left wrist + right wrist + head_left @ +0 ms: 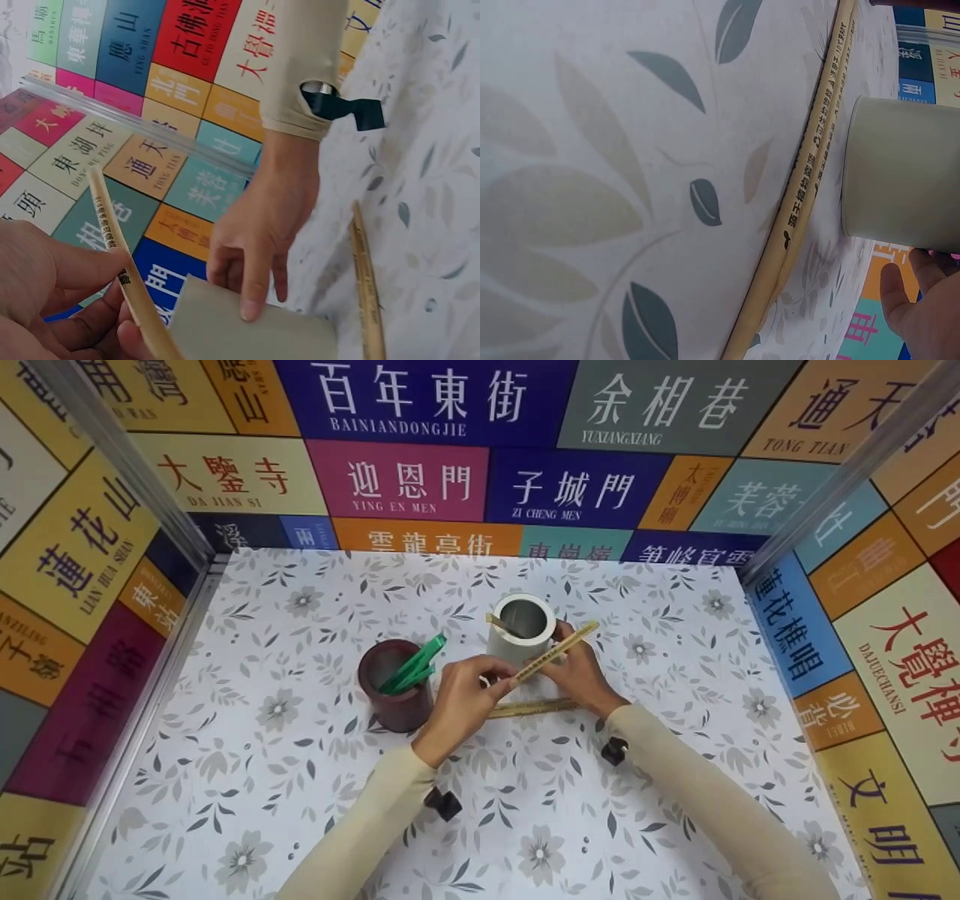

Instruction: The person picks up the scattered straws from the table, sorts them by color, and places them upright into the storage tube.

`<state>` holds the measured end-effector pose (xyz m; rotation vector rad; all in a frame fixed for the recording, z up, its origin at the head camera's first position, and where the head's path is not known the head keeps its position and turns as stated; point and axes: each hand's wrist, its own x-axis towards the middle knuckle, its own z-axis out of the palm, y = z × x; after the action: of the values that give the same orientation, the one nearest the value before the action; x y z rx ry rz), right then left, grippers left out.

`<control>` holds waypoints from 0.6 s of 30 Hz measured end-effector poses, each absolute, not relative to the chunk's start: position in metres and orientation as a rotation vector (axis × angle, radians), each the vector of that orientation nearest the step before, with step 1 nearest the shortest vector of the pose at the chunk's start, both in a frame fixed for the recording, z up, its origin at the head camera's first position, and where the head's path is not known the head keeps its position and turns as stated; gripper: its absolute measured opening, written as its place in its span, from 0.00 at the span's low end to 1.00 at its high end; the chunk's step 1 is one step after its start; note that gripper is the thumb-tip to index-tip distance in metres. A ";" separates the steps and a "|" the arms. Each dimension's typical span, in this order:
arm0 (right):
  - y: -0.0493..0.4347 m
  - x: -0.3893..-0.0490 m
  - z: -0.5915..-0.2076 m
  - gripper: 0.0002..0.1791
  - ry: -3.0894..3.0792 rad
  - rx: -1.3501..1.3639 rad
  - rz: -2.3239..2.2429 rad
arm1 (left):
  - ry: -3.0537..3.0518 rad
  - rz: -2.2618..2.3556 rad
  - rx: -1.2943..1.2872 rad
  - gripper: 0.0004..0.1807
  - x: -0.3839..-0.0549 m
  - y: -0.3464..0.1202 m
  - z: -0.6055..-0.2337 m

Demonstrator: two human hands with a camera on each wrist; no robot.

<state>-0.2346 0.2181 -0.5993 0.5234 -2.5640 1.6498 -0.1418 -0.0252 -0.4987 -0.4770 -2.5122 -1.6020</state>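
Head view: the left hand (465, 695) pinches a printed stick (574, 640); at its one o'clock stands the white cup (495, 649), a stick end (499, 624) inside, gripped by the right hand (583, 671) at four o'clock. A brown cup (401, 711) sits at eight.

Left wrist view: the right thumb presses the white cup's wall.

Right wrist view: two loose sticks (810, 180) run beside the cup, which is at three o'clock.

Seemingly, sticks are being put in the white cup; next calls for clearing its rim.

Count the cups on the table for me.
2: the dark red cup on the left, with green items in it, and the white cup to its right, held by the right hand.
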 end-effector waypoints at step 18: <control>0.218 -0.235 -0.597 0.44 -2.635 0.481 1.600 | -2.186 -1.816 -0.371 0.04 -0.199 0.008 -0.441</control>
<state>-0.2349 0.2179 -0.5972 0.4809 -2.6345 1.6005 -0.1992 0.0080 -0.4409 -0.3710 -2.1860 -1.8158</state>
